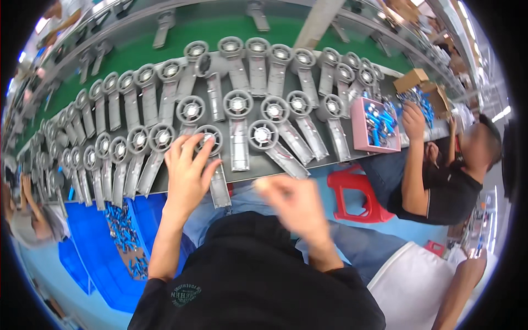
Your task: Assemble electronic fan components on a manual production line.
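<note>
My left hand [186,175] is bent over the round head of a grey handheld fan housing [219,186], its thumb and fingers against the head. This housing's open handle points towards me, past the table's near edge. My right hand [297,208] is in the air in front of the table edge, smeared by motion. A small pale patch shows at its fingertips; whether this is a held thing I cannot tell. Just beyond the right hand lies another grey fan housing [264,135], its handle slanting to the right. A further fan housing [238,104] lies beside it, handle towards me.
Several grey fan housings [146,82] stand in rows along the table. A pink box [360,129] of blue cylindrical parts and a cardboard box [437,100] are at the right, near a co-worker [448,181]. Blue bins [99,258] are below left; a red stool [357,195] is right.
</note>
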A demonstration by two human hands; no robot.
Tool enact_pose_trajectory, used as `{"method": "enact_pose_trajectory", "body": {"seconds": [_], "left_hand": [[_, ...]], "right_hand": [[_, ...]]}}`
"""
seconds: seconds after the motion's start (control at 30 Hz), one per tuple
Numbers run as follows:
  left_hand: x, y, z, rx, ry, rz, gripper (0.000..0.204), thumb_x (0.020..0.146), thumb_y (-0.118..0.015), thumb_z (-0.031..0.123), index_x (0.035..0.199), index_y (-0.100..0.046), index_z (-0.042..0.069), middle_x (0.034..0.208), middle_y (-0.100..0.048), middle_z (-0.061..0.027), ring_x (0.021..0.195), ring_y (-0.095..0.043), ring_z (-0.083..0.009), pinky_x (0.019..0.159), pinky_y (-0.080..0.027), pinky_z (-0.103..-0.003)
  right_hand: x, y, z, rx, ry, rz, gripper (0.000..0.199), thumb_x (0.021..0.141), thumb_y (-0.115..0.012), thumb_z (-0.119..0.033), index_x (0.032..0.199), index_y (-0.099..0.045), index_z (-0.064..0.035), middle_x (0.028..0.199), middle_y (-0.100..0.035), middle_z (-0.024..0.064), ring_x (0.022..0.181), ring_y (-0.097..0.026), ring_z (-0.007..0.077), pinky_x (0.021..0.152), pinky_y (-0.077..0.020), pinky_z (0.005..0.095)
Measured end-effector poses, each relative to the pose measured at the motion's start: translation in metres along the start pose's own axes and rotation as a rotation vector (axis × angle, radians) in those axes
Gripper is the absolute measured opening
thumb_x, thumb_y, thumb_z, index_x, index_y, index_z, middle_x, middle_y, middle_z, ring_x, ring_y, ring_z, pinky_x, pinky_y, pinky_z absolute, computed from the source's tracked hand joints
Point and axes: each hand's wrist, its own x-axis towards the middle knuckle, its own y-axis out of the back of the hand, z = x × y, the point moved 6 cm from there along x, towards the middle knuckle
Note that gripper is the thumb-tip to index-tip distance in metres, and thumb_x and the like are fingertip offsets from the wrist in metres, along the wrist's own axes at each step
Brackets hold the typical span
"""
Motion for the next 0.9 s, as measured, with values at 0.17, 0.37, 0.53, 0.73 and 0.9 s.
{"method": "enact_pose_trajectory", "body": {"seconds": [0.17, 0.37, 0.53, 0.73, 0.9], "left_hand": [[0.009, -0.003, 0.008, 0.052, -0.034, 0.011, 0.038, 0.078, -0.074, 0.012, 0.115, -0.067, 0.009, 0.12, -0.059, -0.0076, 0.113, -0.048, -0.0311, 0.093, -0.037, -0.044], [0.013, -0.002, 0.012, 0.002, -0.025, -0.006, 0.036, 0.08, -0.072, 0.009, 0.116, -0.067, 0.009, 0.122, -0.058, -0.009, 0.121, -0.047, -0.0322, 0.099, -0.036, -0.044], [0.012, 0.011, 0.014, -0.05, 0.0, 0.013, 0.033, 0.081, -0.07, 0.007, 0.114, -0.067, 0.008, 0.124, -0.058, -0.0108, 0.124, -0.047, -0.0335, 0.102, -0.036, -0.045], [0.022, 0.029, 0.028, -0.157, -0.045, 0.099, 0.027, 0.08, -0.07, 0.005, 0.107, -0.07, 0.005, 0.114, -0.063, -0.0115, 0.115, -0.053, -0.0321, 0.096, -0.041, -0.042], [0.032, 0.04, 0.043, -0.585, -0.109, 0.192, 0.024, 0.08, -0.067, -0.002, 0.103, -0.07, 0.001, 0.101, -0.067, -0.0116, 0.099, -0.061, -0.0286, 0.088, -0.047, -0.038]], "right_hand": [[0.038, 0.19, 0.031, -0.696, 0.165, 0.743, 0.02, 0.086, -0.068, -0.016, 0.101, -0.071, -0.0025, 0.087, -0.065, 0.0098, 0.073, -0.056, 0.0194, 0.069, -0.0459, 0.0318], [0.061, 0.247, 0.084, -0.975, 0.089, 0.626, 0.024, 0.081, -0.072, -0.017, 0.102, -0.07, -0.0057, 0.09, -0.06, 0.0112, 0.083, -0.059, 0.0263, 0.076, -0.0473, 0.0376], [0.057, 0.262, 0.072, -0.231, 0.133, 0.654, 0.028, 0.091, -0.069, -0.019, 0.11, -0.066, 0.0014, 0.09, -0.066, 0.0057, 0.079, -0.058, 0.0102, 0.071, -0.0461, 0.0253], [0.043, 0.252, 0.028, 0.083, 0.36, 0.676, 0.032, 0.096, -0.062, -0.02, 0.12, -0.064, 0.001, 0.086, -0.061, -0.0014, 0.077, -0.053, 0.0055, 0.069, -0.0416, 0.0198], [0.053, 0.172, -0.001, 0.686, 0.368, 0.094, 0.043, 0.095, -0.061, -0.018, 0.134, -0.052, -0.0008, 0.09, -0.056, 0.0014, 0.074, -0.046, 0.0087, 0.064, -0.0378, 0.0225]]}}
